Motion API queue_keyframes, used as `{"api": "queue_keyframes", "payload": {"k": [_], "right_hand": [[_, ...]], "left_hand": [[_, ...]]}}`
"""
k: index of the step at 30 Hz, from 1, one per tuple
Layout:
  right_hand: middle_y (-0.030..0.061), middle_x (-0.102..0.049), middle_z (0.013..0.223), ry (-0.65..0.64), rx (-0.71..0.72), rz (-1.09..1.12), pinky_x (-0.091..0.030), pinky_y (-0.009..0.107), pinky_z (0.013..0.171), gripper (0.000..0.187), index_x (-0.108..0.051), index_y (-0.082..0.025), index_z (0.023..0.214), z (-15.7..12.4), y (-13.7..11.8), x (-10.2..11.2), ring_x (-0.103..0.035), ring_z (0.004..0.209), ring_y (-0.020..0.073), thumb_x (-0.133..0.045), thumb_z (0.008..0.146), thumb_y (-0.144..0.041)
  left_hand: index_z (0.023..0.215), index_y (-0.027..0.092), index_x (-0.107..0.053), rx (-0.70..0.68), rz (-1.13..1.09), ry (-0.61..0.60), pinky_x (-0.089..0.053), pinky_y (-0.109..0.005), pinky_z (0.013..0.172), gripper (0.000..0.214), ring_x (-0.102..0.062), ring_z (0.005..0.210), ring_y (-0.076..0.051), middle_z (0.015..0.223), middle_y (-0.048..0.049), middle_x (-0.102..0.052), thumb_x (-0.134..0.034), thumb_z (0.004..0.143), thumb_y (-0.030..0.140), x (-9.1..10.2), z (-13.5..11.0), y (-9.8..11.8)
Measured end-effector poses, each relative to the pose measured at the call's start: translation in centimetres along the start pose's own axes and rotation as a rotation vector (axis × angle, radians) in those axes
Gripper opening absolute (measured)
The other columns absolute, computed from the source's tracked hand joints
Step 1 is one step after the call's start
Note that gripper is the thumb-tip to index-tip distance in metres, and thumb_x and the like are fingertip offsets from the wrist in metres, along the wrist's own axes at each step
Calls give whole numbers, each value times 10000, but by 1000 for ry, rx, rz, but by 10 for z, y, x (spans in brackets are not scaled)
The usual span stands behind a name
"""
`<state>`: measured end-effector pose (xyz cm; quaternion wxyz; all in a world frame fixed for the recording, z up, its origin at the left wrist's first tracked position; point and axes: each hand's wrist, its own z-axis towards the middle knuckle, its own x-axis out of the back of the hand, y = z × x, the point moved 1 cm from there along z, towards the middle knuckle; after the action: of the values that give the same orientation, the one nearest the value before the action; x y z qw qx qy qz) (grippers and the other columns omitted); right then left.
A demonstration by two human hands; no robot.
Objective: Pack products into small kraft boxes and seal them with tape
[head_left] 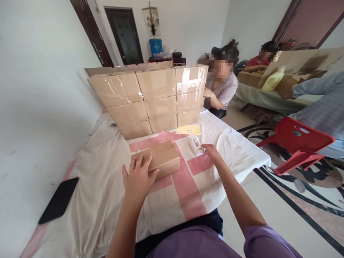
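A closed brown cardboard box (165,156) lies on the cloth-covered table in front of me. My left hand (139,172) rests on its top left end, fingers spread and thumb along the near side. To the right of the box sits a small white box-like object (195,147) with something grey on top. My right hand (212,152) reaches to its right edge, thumb and fingers pinched together. What lies between those fingertips is too small to make out. Just behind is a flat yellow sheet (188,130) bearing two small white labels.
Stacked taped cartons (158,100) form a wall across the table's far side. Behind its right end sits a person (221,82). A black flat object (59,200) lies at the left edge. Right of the table stands a red plastic stool (303,138), near others at another table.
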<state>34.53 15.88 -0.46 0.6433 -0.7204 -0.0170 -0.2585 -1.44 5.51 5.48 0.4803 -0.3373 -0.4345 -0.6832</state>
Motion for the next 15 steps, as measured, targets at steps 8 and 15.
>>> {"api": "queue_keyframes", "payload": {"k": [8,15], "right_hand": [[47,-680,685,-142,-198,-81,-415,305,681,238,-711,-162,688,28,-2,-10,-573,718,189,-669,702,-396],[20,-587,555,-189,-257,-95,-367,294,625,242,-612,-179,568,42,0,-16,-542,647,172,-717,678,-368]], "left_hand": [[1571,278,-393,-422,-577,-149,-413,-535,1202,652,-440,1476,-326,1600,-124,-453,-590,953,344,-98,-1,143],[1650,210,-45,-56,-546,-381,-223,-598,1272,1178,-110,1613,-393,1732,-218,-108,-779,729,240,-217,96,163]]}}
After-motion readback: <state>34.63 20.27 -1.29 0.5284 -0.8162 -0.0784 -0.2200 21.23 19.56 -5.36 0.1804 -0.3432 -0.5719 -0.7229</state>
